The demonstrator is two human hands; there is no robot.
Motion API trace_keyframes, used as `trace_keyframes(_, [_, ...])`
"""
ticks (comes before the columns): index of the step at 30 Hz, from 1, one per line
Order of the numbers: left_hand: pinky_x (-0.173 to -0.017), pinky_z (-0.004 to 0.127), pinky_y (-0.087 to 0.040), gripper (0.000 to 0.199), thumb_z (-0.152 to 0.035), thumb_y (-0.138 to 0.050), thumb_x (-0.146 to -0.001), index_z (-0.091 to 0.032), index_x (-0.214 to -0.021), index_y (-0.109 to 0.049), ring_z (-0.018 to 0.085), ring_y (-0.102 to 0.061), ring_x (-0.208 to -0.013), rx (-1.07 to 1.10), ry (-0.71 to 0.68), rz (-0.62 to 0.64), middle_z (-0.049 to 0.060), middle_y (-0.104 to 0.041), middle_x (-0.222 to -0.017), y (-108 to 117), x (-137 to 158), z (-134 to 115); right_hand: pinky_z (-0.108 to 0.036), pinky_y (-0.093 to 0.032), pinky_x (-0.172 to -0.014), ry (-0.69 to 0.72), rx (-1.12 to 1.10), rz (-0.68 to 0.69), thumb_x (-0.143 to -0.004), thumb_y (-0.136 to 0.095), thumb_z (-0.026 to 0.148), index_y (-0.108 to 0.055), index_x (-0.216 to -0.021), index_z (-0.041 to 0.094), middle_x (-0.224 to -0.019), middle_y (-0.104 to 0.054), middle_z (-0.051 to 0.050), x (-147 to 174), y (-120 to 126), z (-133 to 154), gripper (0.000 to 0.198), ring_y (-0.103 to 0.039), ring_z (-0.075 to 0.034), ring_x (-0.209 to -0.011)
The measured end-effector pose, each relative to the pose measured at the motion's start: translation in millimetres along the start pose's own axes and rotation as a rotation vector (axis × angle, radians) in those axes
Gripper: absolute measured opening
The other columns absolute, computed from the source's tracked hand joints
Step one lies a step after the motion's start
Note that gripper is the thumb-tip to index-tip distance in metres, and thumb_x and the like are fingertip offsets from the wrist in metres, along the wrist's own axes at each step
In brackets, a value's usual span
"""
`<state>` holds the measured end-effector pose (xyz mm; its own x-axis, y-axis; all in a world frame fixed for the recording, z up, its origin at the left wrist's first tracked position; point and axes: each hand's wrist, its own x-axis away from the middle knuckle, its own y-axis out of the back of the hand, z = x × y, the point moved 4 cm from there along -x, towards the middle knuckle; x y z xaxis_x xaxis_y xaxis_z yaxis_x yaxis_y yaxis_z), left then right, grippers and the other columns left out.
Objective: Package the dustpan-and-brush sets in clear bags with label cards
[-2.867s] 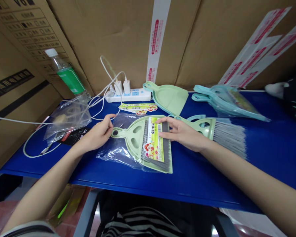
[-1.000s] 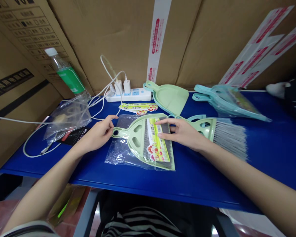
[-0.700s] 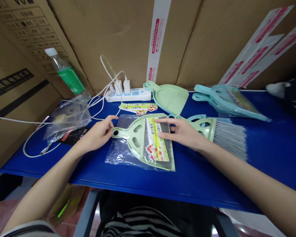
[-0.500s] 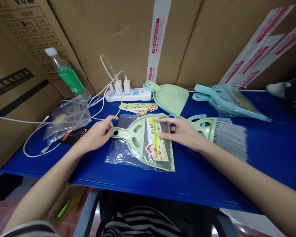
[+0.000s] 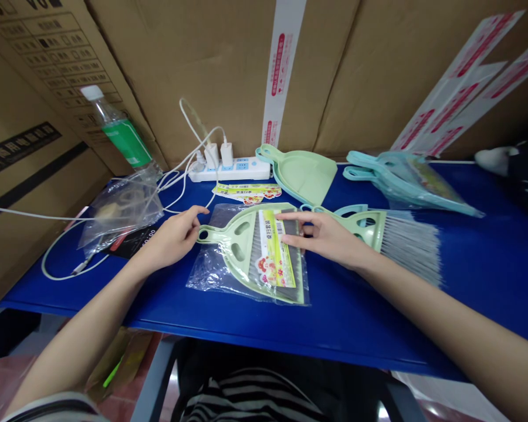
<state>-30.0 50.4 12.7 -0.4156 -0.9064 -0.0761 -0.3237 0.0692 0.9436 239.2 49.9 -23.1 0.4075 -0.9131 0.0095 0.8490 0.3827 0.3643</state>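
A pale green dustpan (image 5: 236, 228) lies flat with its handle toward the left, a grey-bristled brush (image 5: 254, 249) nested in it. A yellow and white label card (image 5: 276, 258) rests across the bristles. Around the set is a clear plastic bag (image 5: 205, 275). My left hand (image 5: 178, 237) is closed at the bag's upper left corner beside the handle end, index finger stretched forward. My right hand (image 5: 323, 234) grips the dustpan's right edge, with thumb and index finger on the card and the other fingers curled, partly hidden.
Behind are a green dustpan (image 5: 308, 173) over a blue one, more label cards (image 5: 246, 190), and a power strip (image 5: 246, 170) with white cables. Blue bagged dustpans (image 5: 413, 176) and loose brushes (image 5: 407, 240) lie right. A bottle (image 5: 125, 135) and crumpled bag (image 5: 118, 205) stand left.
The dustpan, brush and card have slid slightly left within the bag. The pan's right edge, which stuck out past the bag, now lies inside its edge. My hands have barely moved.
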Motion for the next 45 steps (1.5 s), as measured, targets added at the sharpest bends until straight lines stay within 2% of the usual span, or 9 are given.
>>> trace_keyframes(6, [-0.07,0.029,-0.048,0.036,-0.011,-0.039,-0.083,-0.018,-0.115,-0.053,0.016,-0.057,-0.063,-0.034,0.03,0.003,-0.001,-0.06,-0.073,0.8,0.4,0.9,-0.027,-0.055,-0.05,-0.023,-0.06,0.013,-0.089,-0.05,0.025,-0.066,-0.123,0.026,-0.073,-0.058,0.0,-0.6,0.5,2.5,0.037,-0.053,-0.01,-0.052])
trace_keyframes(10, [-0.074,0.031,-0.049,0.034,-0.012,-0.039,-0.083,-0.018,-0.113,-0.054,0.017,-0.058,-0.065,-0.064,0.06,-0.006,0.001,-0.061,-0.078,3.5,0.2,0.4,-0.028,-0.055,-0.052,-0.051,-0.067,0.035,-0.089,-0.045,0.021,-0.063,-0.125,0.023,-0.054,-0.048,0.005,-0.6,1.2,1.3,0.04,-0.054,-0.012,-0.047])
trace_keyframes(17, [-0.08,0.034,-0.05,0.037,-0.014,-0.035,-0.083,-0.016,-0.113,-0.057,0.021,-0.062,-0.074,-0.132,0.09,-0.012,0.004,-0.062,-0.079,5.7,-1.2,2.1,-0.029,-0.052,-0.052,-0.049,0.122,0.045,-0.088,-0.041,0.018,-0.064,-0.122,0.021,-0.048,-0.05,0.006,0.0,6.8,3.9,0.041,-0.058,-0.014,-0.045])
trace_keyframes(24, [-0.088,0.038,-0.05,0.036,-0.016,-0.033,-0.086,-0.017,-0.114,-0.057,0.026,-0.064,-0.099,-0.175,0.104,-0.051,0.012,-0.067,-0.111,6.8,-1.2,7.1,-0.028,-0.051,-0.051,0.026,0.452,-0.057,-0.086,-0.037,0.01,-0.071,-0.112,0.025,-0.079,-0.061,-0.001,1.9,16.5,6.0,0.045,-0.057,-0.009,-0.043])
trace_keyframes(30, [-0.086,0.038,-0.052,0.035,-0.016,-0.033,-0.086,-0.019,-0.111,-0.057,0.024,-0.066,-0.095,-0.17,0.07,-0.017,0.009,-0.068,-0.107,4.6,-0.8,6.8,-0.03,-0.051,-0.061,0.167,0.777,-0.097,-0.083,-0.034,0.006,-0.069,-0.122,0.029,-0.076,-0.058,-0.004,4.1,17.8,12.1,0.057,-0.056,-0.015,-0.057])
trace_keyframes(34, [-0.088,0.039,-0.051,0.035,-0.017,-0.031,-0.086,-0.018,-0.109,-0.057,0.024,-0.065,-0.097,-0.152,0.05,0.007,0.01,-0.067,-0.109,3.4,-0.8,4.8,-0.033,-0.05,-0.063,0.14,0.969,-0.108,-0.082,-0.036,0.009,-0.061,-0.133,0.028,-0.084,-0.064,-0.008,6.8,13.8,13.0,0.059,-0.06,-0.02,-0.066])
trace_keyframes(38, [-0.088,0.039,-0.052,0.035,-0.017,-0.031,-0.086,-0.018,-0.109,-0.057,0.024,-0.065,-0.097,-0.142,0.029,-0.003,0.011,-0.066,-0.109,3.5,-0.6,3.7,-0.032,-0.046,-0.059,0.15,1.022,-0.128,-0.086,-0.039,0.016,-0.061,-0.133,0.029,-0.093,-0.072,-0.008,9.3,11.2,16.5,0.053,-0.063,-0.023,-0.073])
trace_keyframes(41, [-0.087,0.039,-0.052,0.035,-0.017,-0.03,-0.087,-0.018,-0.11,-0.057,0.024,-0.065,-0.096,-0.148,0.028,-0.005,0.011,-0.066,-0.109,3.1,-0.4,4.2,-0.029,-0.039,-0.054,0.168,0.983,-0.1,-0.091,-0.041,0.025,-0.064,-0.129,0.029,-0.074,-0.07,-0.005,9.8,10.4,19.7,0.045,-0.058,-0.02,-0.062])
trace_keyframes(45, [-0.086,0.038,-0.052,0.036,-0.017,-0.031,-0.087,-0.018,-0.11,-0.057,0.024,-0.065,-0.095,-0.161,0.026,-0.001,0.01,-0.066,-0.108,2.2,-0.1,4.7,-0.026,-0.03,-0.049,0.179,0.844,0.014,-0.092,-0.048,0.034,-0.063,-0.13,0.03,-0.046,-0.045,0.005,8.6,7.0,20.8,0.041,-0.041,-0.013,-0.044])
